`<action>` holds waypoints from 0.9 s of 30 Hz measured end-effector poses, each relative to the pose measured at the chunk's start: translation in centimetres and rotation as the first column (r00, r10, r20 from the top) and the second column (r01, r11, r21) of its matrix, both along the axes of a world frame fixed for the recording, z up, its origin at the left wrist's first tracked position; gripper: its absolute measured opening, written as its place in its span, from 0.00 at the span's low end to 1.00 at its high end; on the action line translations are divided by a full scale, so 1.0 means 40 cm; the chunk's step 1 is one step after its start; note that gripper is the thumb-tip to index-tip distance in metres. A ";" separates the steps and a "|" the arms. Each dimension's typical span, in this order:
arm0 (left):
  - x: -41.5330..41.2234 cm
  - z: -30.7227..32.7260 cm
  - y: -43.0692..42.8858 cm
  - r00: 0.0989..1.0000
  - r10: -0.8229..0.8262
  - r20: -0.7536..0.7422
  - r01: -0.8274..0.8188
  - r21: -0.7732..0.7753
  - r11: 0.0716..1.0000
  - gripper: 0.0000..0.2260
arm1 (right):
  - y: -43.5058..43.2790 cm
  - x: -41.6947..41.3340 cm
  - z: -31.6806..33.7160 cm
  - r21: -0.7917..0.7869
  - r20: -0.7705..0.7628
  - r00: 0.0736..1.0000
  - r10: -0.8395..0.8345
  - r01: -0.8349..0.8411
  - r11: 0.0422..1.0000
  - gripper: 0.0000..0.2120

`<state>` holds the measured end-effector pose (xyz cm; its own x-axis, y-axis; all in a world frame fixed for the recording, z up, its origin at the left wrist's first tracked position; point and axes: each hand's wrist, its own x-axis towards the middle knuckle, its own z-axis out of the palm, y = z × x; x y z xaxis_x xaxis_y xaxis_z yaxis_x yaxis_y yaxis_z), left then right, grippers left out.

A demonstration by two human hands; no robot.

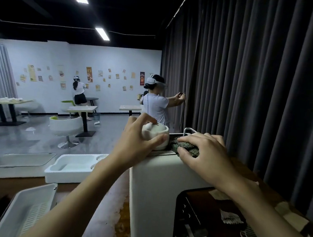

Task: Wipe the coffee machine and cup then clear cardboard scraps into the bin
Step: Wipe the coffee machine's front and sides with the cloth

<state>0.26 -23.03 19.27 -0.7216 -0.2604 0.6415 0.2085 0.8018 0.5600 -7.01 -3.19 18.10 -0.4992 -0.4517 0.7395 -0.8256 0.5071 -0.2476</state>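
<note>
- Curtain (248,78): dark folds fill the view from 12 to 4 o'clock, hanging close behind the counter
- Counter (34,184): brown top running from 8 to 4 o'clock, carrying everything in reach
- Machine (155,193): white coffee machine at 6 o'clock, upright on the counter, its dark front panel turned towards 4 o'clock; its flat top is the surface being worked
- Foam box (68,175): white, at 9 o'clock of the machine, just beside it
- Basket (26,211): white slotted tray at 8 o'clock, apart from the machine
- Scraps (290,213): cardboard pieces lie on the counter at 4 o'clock, beside the machine; not yet cleared, so that step looks to come later
- Right hand (205,154): fingers curled over the cloth, pressing it onto the machine top, likely to rub that surface
- Left hand (137,143): wrapped round the cup, thumb across its near side, probably steadying it or shifting it out of the cloth's way
- Cloth (185,148): dark, bunched, under the right fingers, touching the cup's side
- Cup (161,135): white, on the machine top at 9 o'clock of the cloth
</note>
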 end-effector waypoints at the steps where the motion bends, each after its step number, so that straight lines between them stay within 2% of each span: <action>1: -0.001 -0.002 0.000 1.000 -0.012 0.007 0.012 0.004 1.000 0.19 | -0.001 -0.002 0.001 -0.003 0.008 1.000 0.007 -0.007 1.000 0.17; 5: -0.006 -0.021 -0.005 0.992 -0.127 -0.006 0.126 0.156 0.980 0.26 | -0.007 0.002 -0.001 -0.020 0.030 1.000 0.007 -0.006 1.000 0.17; 8: -0.017 -0.028 -0.011 0.989 -0.140 -0.054 0.149 0.253 0.956 0.32 | -0.014 0.010 0.000 -0.021 0.026 1.000 -0.004 0.005 1.000 0.16; 13: -0.020 -0.038 -0.016 0.984 -0.175 -0.026 0.175 0.263 0.949 0.39 | -0.015 0.026 -0.003 -0.009 0.017 0.999 -0.030 0.030 1.000 0.20; 16: -0.018 -0.046 -0.016 0.986 -0.160 -0.044 0.166 0.286 0.944 0.34 | -0.017 0.026 -0.004 -0.018 0.013 0.999 -0.042 0.042 0.999 0.17; 18: -0.013 -0.041 -0.010 0.989 -0.139 -0.055 0.149 0.286 0.946 0.35 | -0.017 0.023 -0.006 -0.014 0.001 0.999 -0.053 0.053 0.999 0.15; 23: -0.004 -0.032 -0.001 0.979 -0.201 -0.023 0.199 0.289 0.936 0.44 | -0.022 0.028 -0.006 -0.006 0.008 0.998 -0.055 0.056 0.998 0.21; 27: -0.005 -0.032 -0.003 0.990 -0.122 -0.065 0.134 0.240 0.962 0.40 | -0.021 0.024 -0.006 -0.003 -0.002 0.998 -0.064 0.064 0.998 0.16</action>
<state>0.06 -23.15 18.01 -0.7280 -0.3203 0.6061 0.3327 0.6079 0.7209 -6.05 -4.02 17.87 -0.5250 -0.4165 0.7422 -0.7922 0.5579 -0.2473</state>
